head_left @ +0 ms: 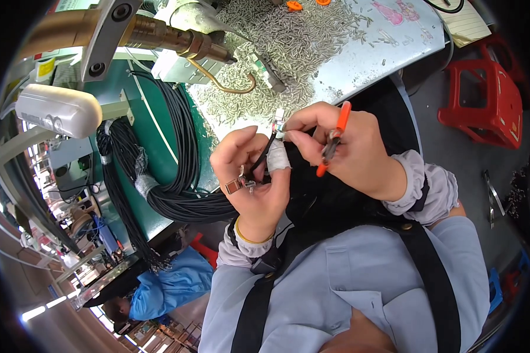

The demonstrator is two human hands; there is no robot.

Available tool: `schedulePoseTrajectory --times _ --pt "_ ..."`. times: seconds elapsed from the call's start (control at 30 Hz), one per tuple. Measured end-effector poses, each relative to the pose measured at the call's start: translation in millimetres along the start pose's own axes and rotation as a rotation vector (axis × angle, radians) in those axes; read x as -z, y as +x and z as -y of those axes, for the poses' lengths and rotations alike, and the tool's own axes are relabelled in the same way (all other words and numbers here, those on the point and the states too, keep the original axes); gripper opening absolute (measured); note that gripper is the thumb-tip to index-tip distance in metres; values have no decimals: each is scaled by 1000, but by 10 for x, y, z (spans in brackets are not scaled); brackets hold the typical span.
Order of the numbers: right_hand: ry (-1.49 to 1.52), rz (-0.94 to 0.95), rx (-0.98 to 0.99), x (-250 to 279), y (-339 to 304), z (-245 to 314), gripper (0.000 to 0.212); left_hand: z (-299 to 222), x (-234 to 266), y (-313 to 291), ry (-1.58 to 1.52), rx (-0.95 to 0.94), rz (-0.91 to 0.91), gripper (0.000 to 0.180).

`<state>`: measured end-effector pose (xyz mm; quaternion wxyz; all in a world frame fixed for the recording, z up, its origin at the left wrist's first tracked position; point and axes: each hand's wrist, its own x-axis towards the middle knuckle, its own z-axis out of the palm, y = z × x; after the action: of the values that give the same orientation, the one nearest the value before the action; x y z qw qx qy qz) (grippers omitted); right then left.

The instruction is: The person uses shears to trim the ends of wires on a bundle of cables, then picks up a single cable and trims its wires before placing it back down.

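My left hand (250, 182) is closed around a thin black cable (264, 154), whose end points up between my hands. One of its fingers is wrapped in white tape (278, 156). At the cable's tip sits a small piece with white, red and green parts (278, 125), too small to make out fully. My right hand (362, 156) pinches at this tip with thumb and forefinger. Tucked in the same hand is a pliers-like tool with orange handles (343, 117), its metal part partly hidden by the fingers.
Beyond my hands a large heap of small metal pins (277, 53) covers the pale worktop (388, 56). A brass-coloured machine nozzle (176, 38) overhangs it. Bundled black cables (176, 135) lie left on green matting. A red stool (483, 100) stands right; a person in blue (171, 285) sits lower left.
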<state>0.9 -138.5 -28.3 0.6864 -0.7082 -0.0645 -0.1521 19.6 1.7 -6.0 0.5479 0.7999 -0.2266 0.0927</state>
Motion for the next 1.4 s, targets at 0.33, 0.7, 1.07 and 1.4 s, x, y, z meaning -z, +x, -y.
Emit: schedulePoseTrajectory --times 0.33,0.7,1.07,1.4 --pt "-35 -61 65 -38 -18 -20 13 57 59 -25 70 -57 7 57" --pt "-465 -12 152 -59 49 66 13 93 100 -85 205 -220 149 54" --pt "-331 -33 81 -14 13 52 14 127 121 -78 133 -167 119 55" --pt "-272 -42 166 18 -16 -2 13 146 62 -38 84 -122 67 47"
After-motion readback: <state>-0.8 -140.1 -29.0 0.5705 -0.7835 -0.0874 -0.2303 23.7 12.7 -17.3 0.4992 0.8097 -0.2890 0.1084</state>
